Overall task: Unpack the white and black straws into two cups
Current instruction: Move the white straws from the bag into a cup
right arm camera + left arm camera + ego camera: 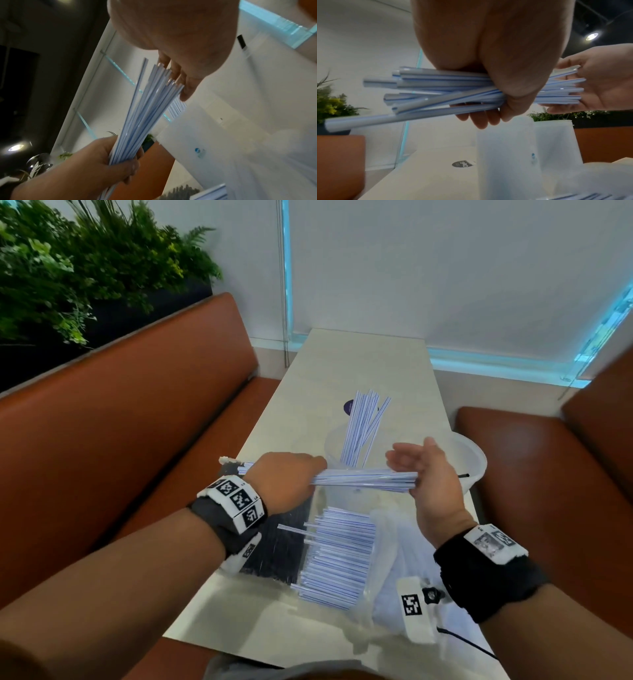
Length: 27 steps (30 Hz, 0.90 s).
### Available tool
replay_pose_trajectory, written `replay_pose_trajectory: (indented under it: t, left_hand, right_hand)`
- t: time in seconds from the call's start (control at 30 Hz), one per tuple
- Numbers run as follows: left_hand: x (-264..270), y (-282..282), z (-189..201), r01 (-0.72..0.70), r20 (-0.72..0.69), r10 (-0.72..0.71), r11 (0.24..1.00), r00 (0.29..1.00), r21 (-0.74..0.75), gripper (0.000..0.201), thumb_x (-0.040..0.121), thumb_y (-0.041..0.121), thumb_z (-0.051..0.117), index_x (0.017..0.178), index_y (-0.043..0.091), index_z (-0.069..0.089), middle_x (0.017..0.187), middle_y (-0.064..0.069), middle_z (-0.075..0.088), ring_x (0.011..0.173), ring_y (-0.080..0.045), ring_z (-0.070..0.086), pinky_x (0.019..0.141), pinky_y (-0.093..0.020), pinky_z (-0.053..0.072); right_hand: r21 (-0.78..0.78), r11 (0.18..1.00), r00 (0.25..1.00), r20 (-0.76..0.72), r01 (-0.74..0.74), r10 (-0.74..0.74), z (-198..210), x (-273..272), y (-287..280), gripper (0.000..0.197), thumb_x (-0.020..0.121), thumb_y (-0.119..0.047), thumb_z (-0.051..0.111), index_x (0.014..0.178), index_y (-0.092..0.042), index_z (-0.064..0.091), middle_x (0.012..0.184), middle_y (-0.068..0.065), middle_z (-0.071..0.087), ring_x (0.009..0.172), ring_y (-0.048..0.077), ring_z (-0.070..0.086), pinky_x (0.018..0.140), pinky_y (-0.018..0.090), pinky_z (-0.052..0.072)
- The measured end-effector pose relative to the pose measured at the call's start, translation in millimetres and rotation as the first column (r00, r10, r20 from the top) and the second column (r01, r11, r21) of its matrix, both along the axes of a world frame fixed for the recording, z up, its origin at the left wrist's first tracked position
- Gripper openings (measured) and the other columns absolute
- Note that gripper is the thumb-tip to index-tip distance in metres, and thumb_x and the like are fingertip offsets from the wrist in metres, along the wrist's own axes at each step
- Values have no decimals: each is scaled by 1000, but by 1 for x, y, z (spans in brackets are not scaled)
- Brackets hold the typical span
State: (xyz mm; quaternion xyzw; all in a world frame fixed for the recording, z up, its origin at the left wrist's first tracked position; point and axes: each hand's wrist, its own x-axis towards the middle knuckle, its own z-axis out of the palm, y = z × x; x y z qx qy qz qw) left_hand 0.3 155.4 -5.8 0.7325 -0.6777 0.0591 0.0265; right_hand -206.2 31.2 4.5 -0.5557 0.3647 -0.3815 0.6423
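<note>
Nearest, above the table's [212, 604] near edge, the left hand [284, 484] clenched a light, slippery bundle of white straws [363, 478] mid-length, right hand [428, 474] spread flat squaring their tips beside the cup [334, 445].

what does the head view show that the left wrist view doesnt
Only the head view shows the pile of white straws lying on the table, the black straws beside them, and white straws standing in the nearer cup. Only the left wrist view shows the left hand's fingers curled under the bundle, and a ceiling light. Both show the left hand gripping a bundle of white straws with the open right hand flat against its ends.
</note>
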Motion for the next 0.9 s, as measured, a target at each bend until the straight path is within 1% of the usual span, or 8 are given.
replay_pose_trajectory:
  t: [0.13,0.23,0.3,0.4,0.47,0.6,0.77,0.9]
  left_hand:
    - [-37,-19,2,52,-57,-53,998,997,-24,25,88,30,51,113,27,51,88,5,62,66,-21,53,55,-31,34]
    - [-43,-28,14,11,-171,-24,997,985,-74,17,90,26,53,107,28,55,82,8,58,73,-23,61,56,-31,37]
    - [-35,-28,30,-101,-443,14,980,897,-174,8,93,27,57,102,29,56,80,9,61,78,-24,66,61,-31,46]
    - [-38,-26,65,-312,-898,-242,877,368,-365,11,91,24,70,95,33,65,81,5,70,77,-17,70,71,-30,57]
    - [-46,-31,83,-398,-863,-498,778,85,-487,16,90,13,69,96,28,67,75,-2,67,72,-21,66,74,-30,55]
    - [-60,-45,95,-518,-693,-678,695,-244,-498,16,93,-4,60,93,11,56,71,-5,60,67,-22,60,75,-35,54]
    - [-82,-58,83,-569,-727,-613,732,-308,-376,20,94,-9,58,91,10,53,72,-11,56,68,-27,56,73,-35,55]
    - [-75,-60,85,-593,-692,-645,709,-324,-383,18,93,-5,59,91,11,53,73,-10,57,68,-25,57,74,-37,53]
  right_hand:
    - [-84,989,983,-151,-118,105,-6,9,11,41,103,-35,49,84,-16,80,99,4,78,105,22,70,97,45,52]
    - [36,999,999,33,-23,22,-1,5,6,44,103,-48,46,94,-16,75,105,1,75,101,21,72,88,40,59]
    - [161,987,992,128,-9,-12,0,-2,-2,53,102,-56,41,99,-13,71,95,3,75,95,23,73,79,35,60]
    - [268,962,994,113,-44,13,-6,-6,-3,62,101,-61,40,107,-7,70,93,10,74,96,29,73,81,38,58]
    - [338,938,994,104,-69,36,-7,-4,-1,64,100,-62,41,112,-5,68,97,13,76,97,30,74,85,41,59]
    - [430,893,981,183,-135,60,2,1,3,68,100,-64,38,122,-5,62,112,17,74,100,30,74,92,46,57]
    - [420,859,949,235,-292,208,11,6,9,74,103,-60,32,123,3,62,118,25,70,110,36,69,91,44,59]
    - [353,903,966,170,-244,194,8,2,2,68,102,-59,35,117,0,66,119,22,70,112,33,68,92,40,58]
